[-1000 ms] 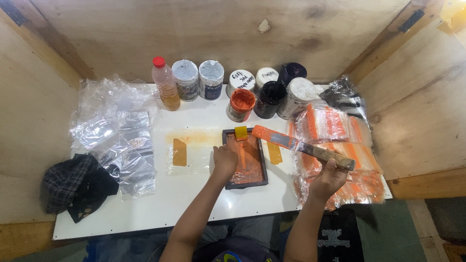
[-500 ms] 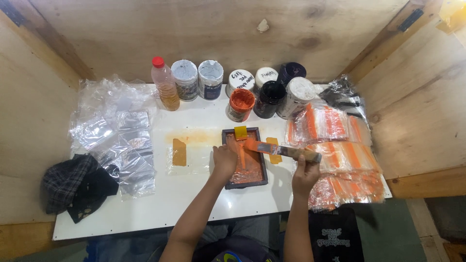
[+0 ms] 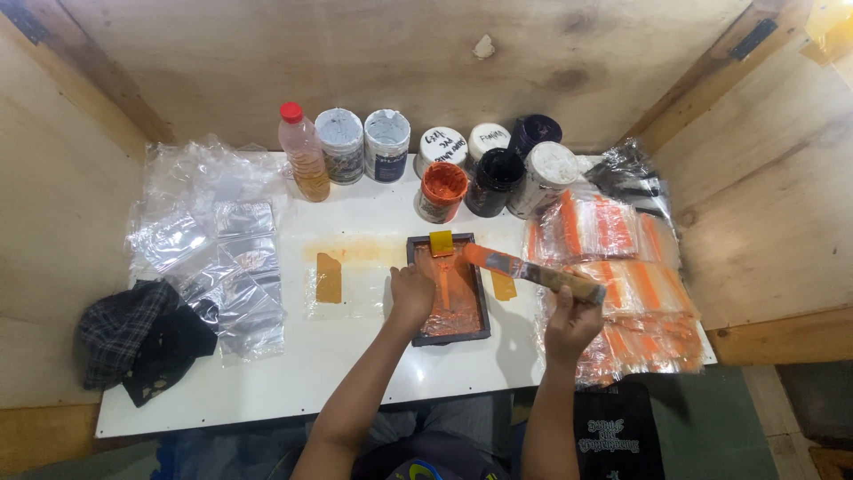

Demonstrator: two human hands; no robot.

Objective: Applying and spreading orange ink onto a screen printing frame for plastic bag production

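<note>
A small dark-framed printing screen smeared with orange ink lies on the white table. My left hand presses on its left edge. My right hand grips a wooden-handled squeegee whose orange-stained blade points left, just above the frame's upper right corner. A small yellow block sits at the frame's top edge. An orange printed strip lies right of the frame.
Several ink jars, an open orange jar and a bottle of amber liquid stand at the back. Clear bags and a dark cloth lie left; orange-printed bags pile right. A printed clear bag lies beside the frame.
My right hand brought the squeegee in over the frame, then drew it back right and up. My left hand stayed on the frame.
</note>
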